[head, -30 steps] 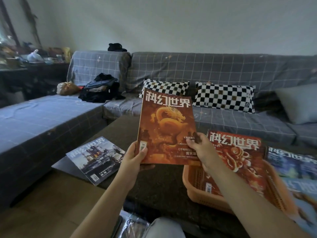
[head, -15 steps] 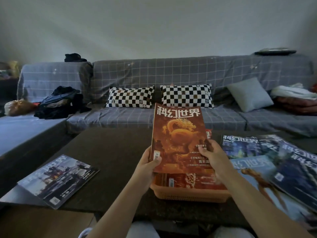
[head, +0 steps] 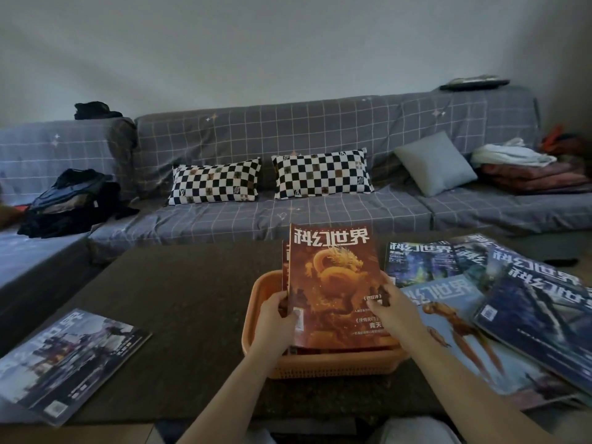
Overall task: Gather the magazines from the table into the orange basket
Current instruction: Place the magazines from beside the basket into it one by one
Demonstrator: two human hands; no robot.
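Behind the dark counter (head: 179, 296) sits a grey sofa (head: 320, 139); both hands, left (head: 277, 318) and right (head: 395, 310), grip an orange magazine (head: 333, 283) tilted in the orange basket (head: 333, 363), fingers curled.

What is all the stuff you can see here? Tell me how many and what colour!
Dragon magazine: one, orange, held upright in the basket.
Basket: one, orange, on the table, another magazine already inside.
Table: one, dark brown, in front of the sofa.
Left magazine: one, grey-blue, table's left near corner.
Right magazines: at least four, mostly blue, overlapping right of the basket.
Sofa: one, grey checked, behind the table.
Checkered pillows: two, black-and-white, on the sofa.
Plain cushion: one, grey, sofa right.
Dark clothes: a pile, black, sofa left.
Left hand: grips the dragon magazine's left edge.
Right hand: grips its right edge.
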